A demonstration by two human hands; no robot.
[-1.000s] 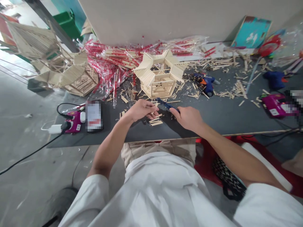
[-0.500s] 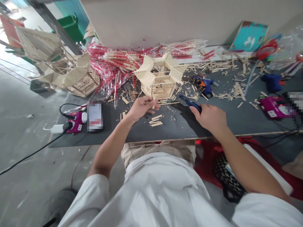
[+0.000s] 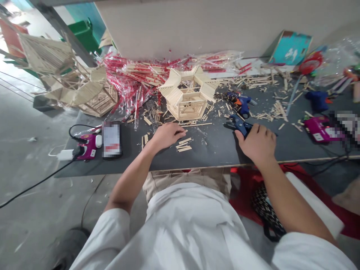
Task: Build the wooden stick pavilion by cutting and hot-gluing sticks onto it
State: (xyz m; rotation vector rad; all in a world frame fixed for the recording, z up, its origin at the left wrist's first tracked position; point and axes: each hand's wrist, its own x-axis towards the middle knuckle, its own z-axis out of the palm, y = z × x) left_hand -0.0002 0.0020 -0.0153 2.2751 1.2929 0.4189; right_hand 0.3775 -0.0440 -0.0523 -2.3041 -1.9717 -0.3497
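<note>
My left hand (image 3: pixel 168 135) is low over the table, its fingers pinched together; a pale sliver shows at the fingertips, too small to make out. Just right of those fingertips lies a small group of short wooden sticks (image 3: pixel 184 144). Behind the hand stands a hexagonal stick model (image 3: pixel 191 107) with flared, slatted panels around its top. My right hand (image 3: pixel 257 144) rests at the table with its fingers curled over blue-handled cutting pliers (image 3: pixel 239 123). The pliers' jaws point left, and one handle end pokes out past the fingers.
Plastic-wrapped stick bundles (image 3: pixel 135 73) lie along the back. Blue glue guns (image 3: pixel 243 103) and scattered stick offcuts (image 3: pixel 277 110) lie to the right. A phone (image 3: pixel 111 139) and a purple power strip (image 3: pixel 89 147) are at left, near a larger stick model (image 3: pixel 95 97).
My right hand has brought the pliers right and down to the tabletop, away from the model. My left hand has lowered slightly and turned; the short stick upright in its fingers no longer shows clearly.
</note>
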